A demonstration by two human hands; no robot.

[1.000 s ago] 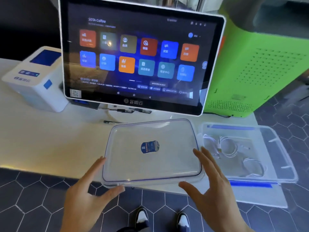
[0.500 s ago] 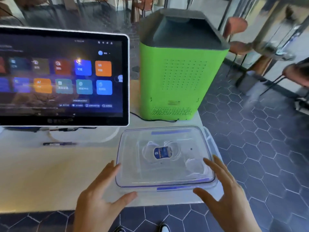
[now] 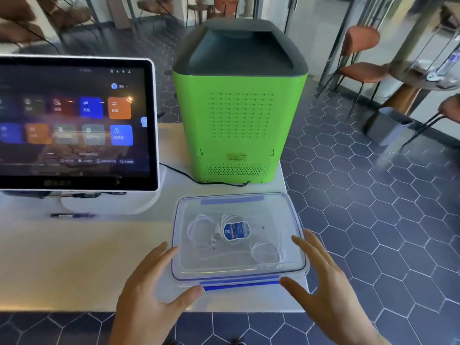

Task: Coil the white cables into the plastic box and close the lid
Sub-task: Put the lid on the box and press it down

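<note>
A clear plastic box [image 3: 298,266] with blue clip strips sits at the right end of the white table. Its clear lid [image 3: 268,212], with a blue sticker in the middle, lies on top of it. Coiled white cables [image 3: 266,252] show through the lid inside the box. My left hand [image 3: 154,292] is at the lid's near-left corner, fingers straight along the left edge, thumb by the front rim. My right hand [image 3: 323,282] mirrors it at the near-right corner with fingers spread. Neither hand curls round anything.
A green machine [image 3: 239,125] with a grey top stands just behind the box, its black cord on the table. A touchscreen terminal [image 3: 74,125] stands at the left, a pen [image 3: 72,215] before it. The table edge [image 3: 293,295] is right beside the box. Chairs stand beyond.
The lid has gone from the table left of the box onto the box, carried rightward between both hands. It now covers the cables, and both hands stay at its near corners.
</note>
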